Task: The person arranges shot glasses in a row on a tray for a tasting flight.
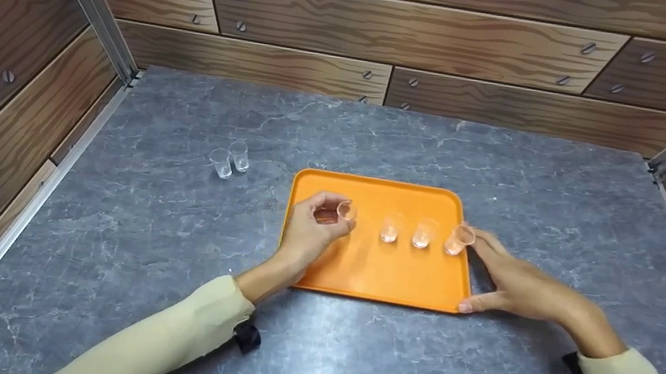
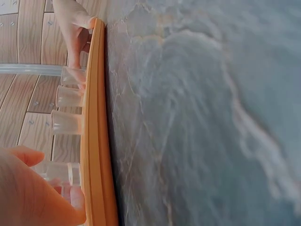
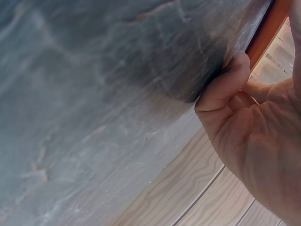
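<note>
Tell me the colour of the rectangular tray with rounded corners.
The rectangular tray is plain orange, showing best in the head view.

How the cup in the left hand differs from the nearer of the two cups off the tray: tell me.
The held cup is pinched by the left hand; the off-tray cup is untouched. The held cup is over the orange tray and looks orange-tinted; the off-tray cup stands on the gray table and looks colorless. Both are clear, with round open tops.

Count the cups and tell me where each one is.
6: two cups on the table left of the tray, one in the left hand, three on the tray, the rightmost by the right hand.
</note>
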Demonstrator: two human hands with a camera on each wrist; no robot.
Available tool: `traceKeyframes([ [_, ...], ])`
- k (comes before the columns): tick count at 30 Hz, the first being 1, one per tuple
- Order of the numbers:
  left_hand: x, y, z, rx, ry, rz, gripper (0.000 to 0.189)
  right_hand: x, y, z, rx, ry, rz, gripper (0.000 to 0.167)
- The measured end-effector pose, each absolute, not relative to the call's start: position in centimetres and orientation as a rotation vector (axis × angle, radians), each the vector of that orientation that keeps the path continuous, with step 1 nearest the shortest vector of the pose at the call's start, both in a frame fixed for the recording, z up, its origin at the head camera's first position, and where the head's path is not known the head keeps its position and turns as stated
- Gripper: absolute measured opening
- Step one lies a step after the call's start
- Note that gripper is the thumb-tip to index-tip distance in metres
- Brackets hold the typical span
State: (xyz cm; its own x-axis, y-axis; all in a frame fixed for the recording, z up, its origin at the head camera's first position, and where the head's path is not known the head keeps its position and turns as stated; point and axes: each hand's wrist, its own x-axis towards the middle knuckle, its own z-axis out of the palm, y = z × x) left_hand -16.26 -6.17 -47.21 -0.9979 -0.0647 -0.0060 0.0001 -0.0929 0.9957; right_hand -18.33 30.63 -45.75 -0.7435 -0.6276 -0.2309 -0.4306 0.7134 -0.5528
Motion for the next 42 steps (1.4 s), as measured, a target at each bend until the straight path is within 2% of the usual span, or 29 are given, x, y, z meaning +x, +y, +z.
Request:
traceKeyframes([
  [17, -16.7, -4.8, -47.9, 0.087, -2.101, -2.327, 0.039, -18.3, 30.6, -45.5, -0.877, 2.533, -0.67, 0.118],
  [42, -17.0, -4.1, -48.2, 0.099, -2.107, -2.318, 0.042, -18.3, 30.7, -45.9, -0.821, 2.528, -0.657, 0.122],
])
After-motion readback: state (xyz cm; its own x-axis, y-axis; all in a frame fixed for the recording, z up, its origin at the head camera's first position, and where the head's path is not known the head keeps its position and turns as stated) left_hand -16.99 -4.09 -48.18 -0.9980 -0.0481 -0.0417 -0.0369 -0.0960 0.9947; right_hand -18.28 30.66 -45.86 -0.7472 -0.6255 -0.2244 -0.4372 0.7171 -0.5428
